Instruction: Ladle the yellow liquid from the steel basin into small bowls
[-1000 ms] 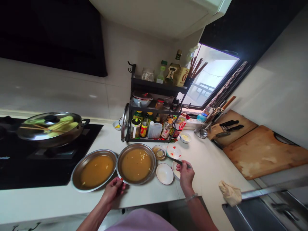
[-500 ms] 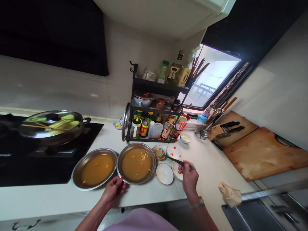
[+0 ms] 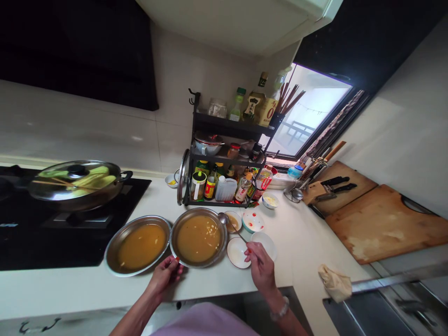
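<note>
Two round metal pans of yellow-brown liquid sit side by side on the white counter. My left hand (image 3: 164, 275) grips the near rim of the right pan (image 3: 198, 238), thumb over its edge. My right hand (image 3: 259, 267) pinches the handle of a metal spoon (image 3: 229, 224), whose bowl hovers over that pan's right rim. The left pan (image 3: 138, 245) is untouched. Small bowls cluster by my right hand: a white one (image 3: 238, 252) just under the spoon handle, an amber one (image 3: 234, 221), and a red-spotted dish (image 3: 252, 220).
A lidded wok (image 3: 75, 183) with greens and chopsticks sits on the black hob at left. A black spice rack (image 3: 224, 161) full of bottles stands behind the pans. Wooden chopping boards (image 3: 381, 223) and knives lie at right, a crumpled cloth (image 3: 334, 281) by the sink edge.
My right hand moved left, swinging the spoon from the small amber bowl over to the right pan's rim. My left hand kept its hold on the pan.
</note>
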A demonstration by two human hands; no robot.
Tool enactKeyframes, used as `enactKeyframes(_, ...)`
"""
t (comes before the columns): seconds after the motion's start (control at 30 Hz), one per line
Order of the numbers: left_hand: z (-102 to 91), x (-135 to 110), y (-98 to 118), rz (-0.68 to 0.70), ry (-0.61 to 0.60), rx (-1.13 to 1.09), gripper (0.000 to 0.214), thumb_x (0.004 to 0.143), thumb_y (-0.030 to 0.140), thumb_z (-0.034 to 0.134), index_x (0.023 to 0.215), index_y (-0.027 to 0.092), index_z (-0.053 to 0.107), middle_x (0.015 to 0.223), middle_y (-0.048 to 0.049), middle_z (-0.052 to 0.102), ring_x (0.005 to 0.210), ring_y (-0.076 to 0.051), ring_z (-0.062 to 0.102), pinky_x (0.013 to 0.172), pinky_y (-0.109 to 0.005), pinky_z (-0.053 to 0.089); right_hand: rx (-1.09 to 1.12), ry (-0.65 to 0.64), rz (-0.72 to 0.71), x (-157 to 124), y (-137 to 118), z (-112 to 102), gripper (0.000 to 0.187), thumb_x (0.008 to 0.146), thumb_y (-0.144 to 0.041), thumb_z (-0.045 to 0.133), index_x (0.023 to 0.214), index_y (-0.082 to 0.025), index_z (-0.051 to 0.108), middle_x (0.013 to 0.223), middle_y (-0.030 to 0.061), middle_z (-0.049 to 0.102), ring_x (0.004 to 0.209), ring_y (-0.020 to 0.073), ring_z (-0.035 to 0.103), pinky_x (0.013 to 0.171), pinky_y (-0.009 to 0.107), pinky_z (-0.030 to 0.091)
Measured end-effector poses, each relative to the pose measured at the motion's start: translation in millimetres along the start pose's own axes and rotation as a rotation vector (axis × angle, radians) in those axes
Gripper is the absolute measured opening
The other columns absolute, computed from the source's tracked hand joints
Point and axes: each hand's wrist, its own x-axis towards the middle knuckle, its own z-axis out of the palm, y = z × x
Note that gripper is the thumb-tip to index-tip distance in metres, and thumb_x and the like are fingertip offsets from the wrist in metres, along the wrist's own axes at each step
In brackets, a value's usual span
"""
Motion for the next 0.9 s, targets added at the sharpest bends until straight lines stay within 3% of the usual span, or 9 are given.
enactKeyframes(0.23,0.2,-0.3,1.0,-0.009,0.002,0.017,0.030,0.064,0.023,0.080,0.066,0.017,0.051,0.057,-0.0011,0.064,0.048,-0.011,0.057,0.046,-0.020,0.042,-0.087,0.181,0.122,14.9,38.1,-5.8,0.024,0.087,-0.037,0.054,0.094,-0.019,0.068,0.077,0.0034,0.064,0.061,0.0148,0.063,0.050,0.027,0.055)
enactKeyframes(0.4,-1.5,2.4,-0.6,-0.003,-0.009,0.026,0.031,0.064,0.025,0.081,0.066,0.017,0.051,0.056,-0.0009,0.063,0.048,-0.011,0.056,0.045,-0.020,0.042,0.004,0.304,0.344,16.3,57.5,1.8,0.035,0.080,-0.049,0.059,0.092,-0.016,0.064,0.062,0.0003,0.064,0.050,0.0153,0.061,0.045,0.027,0.054)
enactKeyframes(0.5,-1.7,2.4,-0.1,-0.002,-0.018,0.021,0.032,0.063,0.026,0.082,0.065,0.017,0.051,0.057,-0.0012,0.064,0.048,-0.011,0.056,0.045,-0.020,0.042,0.102,0.441,0.474,19.1,60.5,1.1,0.041,0.077,-0.052,0.061,0.092,-0.014,0.061,0.055,-0.0008,0.064,0.044,0.0157,0.060,0.044,0.028,0.053)
enactKeyframes(0.63,-1.3,1.6,0.9,-0.011,0.009,0.035,0.030,0.064,0.023,0.081,0.066,0.017,0.051,0.058,-0.0016,0.064,0.049,-0.011,0.057,0.046,-0.020,0.042,0.161,0.559,0.529,24.8,61.3,-8.2,0.041,0.074,-0.052,0.064,0.089,-0.015,0.061,0.054,-0.0014,0.064,0.045,0.0163,0.061,0.045,0.027,0.052)
enactKeyframes(0.9,-3.3,4.7,-1.8,-0.005,-0.003,0.020,0.033,0.064,0.025,0.082,0.065,0.017,0.050,0.056,-0.0012,0.063,0.048,-0.011,0.056,0.045,-0.020,0.041,0.198,0.616,0.534,30.2,49.5,-20.6,0.034,0.074,-0.047,0.065,0.086,-0.016,0.059,0.054,-0.0019,0.064,0.047,0.0155,0.062,0.044,0.025,0.052)
